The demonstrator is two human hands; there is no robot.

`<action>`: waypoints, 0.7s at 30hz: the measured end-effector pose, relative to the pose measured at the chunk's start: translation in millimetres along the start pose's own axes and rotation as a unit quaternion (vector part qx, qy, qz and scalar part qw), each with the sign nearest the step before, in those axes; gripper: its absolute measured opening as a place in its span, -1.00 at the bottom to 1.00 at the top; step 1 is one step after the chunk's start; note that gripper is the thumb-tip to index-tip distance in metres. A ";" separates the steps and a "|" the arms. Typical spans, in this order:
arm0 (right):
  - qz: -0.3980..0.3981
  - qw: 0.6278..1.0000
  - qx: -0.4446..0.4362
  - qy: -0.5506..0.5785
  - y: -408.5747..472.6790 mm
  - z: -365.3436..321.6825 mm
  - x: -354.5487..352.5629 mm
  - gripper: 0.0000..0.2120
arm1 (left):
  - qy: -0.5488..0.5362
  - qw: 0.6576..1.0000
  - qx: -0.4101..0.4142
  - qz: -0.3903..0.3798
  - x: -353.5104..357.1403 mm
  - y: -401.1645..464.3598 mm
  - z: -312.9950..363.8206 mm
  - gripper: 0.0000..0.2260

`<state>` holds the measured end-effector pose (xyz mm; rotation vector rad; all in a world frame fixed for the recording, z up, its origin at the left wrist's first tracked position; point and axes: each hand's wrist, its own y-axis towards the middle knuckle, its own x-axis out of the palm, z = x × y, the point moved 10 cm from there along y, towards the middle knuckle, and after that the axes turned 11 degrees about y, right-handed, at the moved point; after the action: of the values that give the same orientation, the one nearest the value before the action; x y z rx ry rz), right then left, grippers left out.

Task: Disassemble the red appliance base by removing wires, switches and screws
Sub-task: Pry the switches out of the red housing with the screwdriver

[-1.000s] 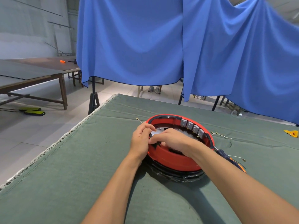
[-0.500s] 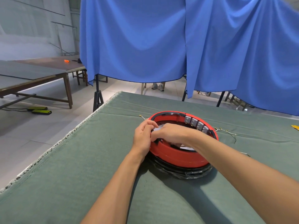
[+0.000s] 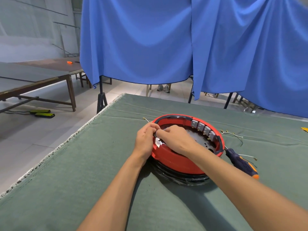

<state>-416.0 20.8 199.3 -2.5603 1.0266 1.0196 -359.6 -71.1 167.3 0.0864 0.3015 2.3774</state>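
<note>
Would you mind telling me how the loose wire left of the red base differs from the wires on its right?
The left wire is a single short piece beside the red base; the right wires are several longer strands, spread out. The left wire lies alone; the right wires lie near the screwdriver. All rest detached on the green cloth.

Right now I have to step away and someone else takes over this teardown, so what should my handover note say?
Left hand: fingers curled at the near-left rim of the round red plastic appliance base, pinching a small dark part.
Right hand: reaching inside the base, fingertips meeting the left grip on that part.
Base sits on the green cloth table.
Done: loose thin wires lie right of the base.
Left: four grey switch blocks remain on the far inner wall; screws not discernible.
Blue-and-orange-handled screwdriver lies right of the base.
</note>
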 end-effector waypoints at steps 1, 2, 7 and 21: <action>0.025 1.000 -0.017 0.005 -0.3 -1.9 -5.1 -0.66 | -0.006 1.000 -0.004 0.003 -0.5 0.2 -1.3 -0.73; 0.039 0.999 -0.035 0.001 -1.1 -4.5 -7.7 -0.66 | -0.011 1.000 -0.005 0.008 -1.5 0.2 -1.6 -0.73; 0.025 0.998 -0.048 0.038 -3.0 -6.2 -5.7 -0.64 | -0.020 1.000 -0.016 0.008 -0.3 1.9 -7.5 -0.71; 0.217 0.948 -0.052 0.227 -47.3 32.5 -107.6 -0.48 | 0.337 0.922 0.154 0.115 -1.5 -26.5 76.0 -0.84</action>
<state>-457.4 126.5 243.8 -2.7920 1.7593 0.5737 -329.7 -38.8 234.7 -0.5945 1.0385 2.5000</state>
